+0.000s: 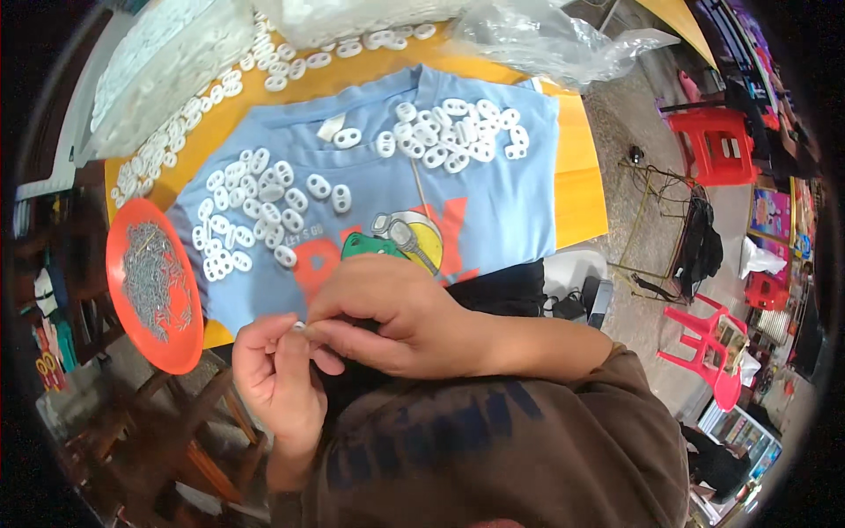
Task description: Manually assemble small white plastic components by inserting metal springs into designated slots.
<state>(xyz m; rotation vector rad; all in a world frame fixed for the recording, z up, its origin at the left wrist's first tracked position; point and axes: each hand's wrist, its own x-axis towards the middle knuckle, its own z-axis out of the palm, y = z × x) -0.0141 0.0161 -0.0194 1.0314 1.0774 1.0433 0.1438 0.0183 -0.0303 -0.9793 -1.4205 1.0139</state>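
Hands meet at the lap: left hand (280,374) and right hand (387,312) pinch one tiny white piece (298,326); piles (255,211) lie ahead.

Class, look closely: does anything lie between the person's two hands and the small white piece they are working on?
Nothing visible does. The left hand and right hand already meet around the small white piece, pinched at their fingertips, in front of the blue shirt.
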